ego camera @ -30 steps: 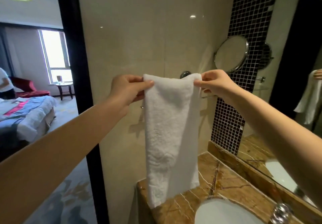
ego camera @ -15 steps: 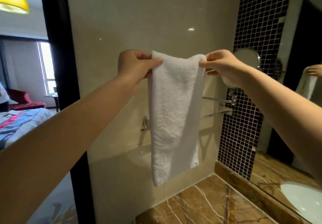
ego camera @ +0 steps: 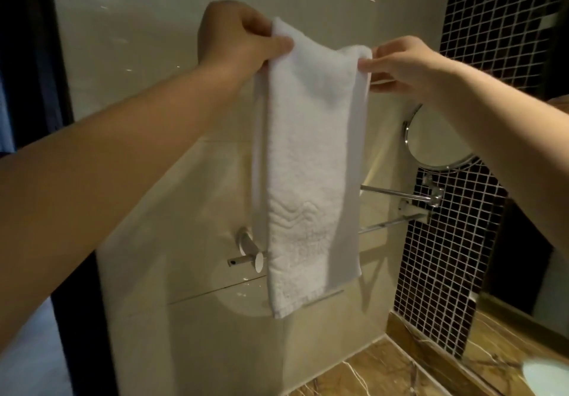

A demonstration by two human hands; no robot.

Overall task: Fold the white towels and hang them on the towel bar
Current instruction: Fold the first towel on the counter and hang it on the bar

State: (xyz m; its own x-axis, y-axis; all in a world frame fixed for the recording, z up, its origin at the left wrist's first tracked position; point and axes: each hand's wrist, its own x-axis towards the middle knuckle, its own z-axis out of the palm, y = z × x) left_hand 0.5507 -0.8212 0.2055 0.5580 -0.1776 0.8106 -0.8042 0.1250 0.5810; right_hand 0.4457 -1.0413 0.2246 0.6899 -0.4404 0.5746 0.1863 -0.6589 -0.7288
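Pinching the top corners of the folded white towel (ego camera: 308, 164), the left hand (ego camera: 237, 38) and right hand (ego camera: 403, 66) hold it before the towel bar (ego camera: 397, 193); folding looks done, hanging remains.

One towel (ego camera: 308, 155). Two grips: left grip (ego camera: 237, 37) and right grip (ego camera: 406, 66). Two chrome bars at right: upper bar (ego camera: 397, 193), lower bar (ego camera: 391, 224). One round mirror (ego camera: 431, 140). One sink (ego camera: 548, 375), near right, in one table (ego camera: 385, 371).
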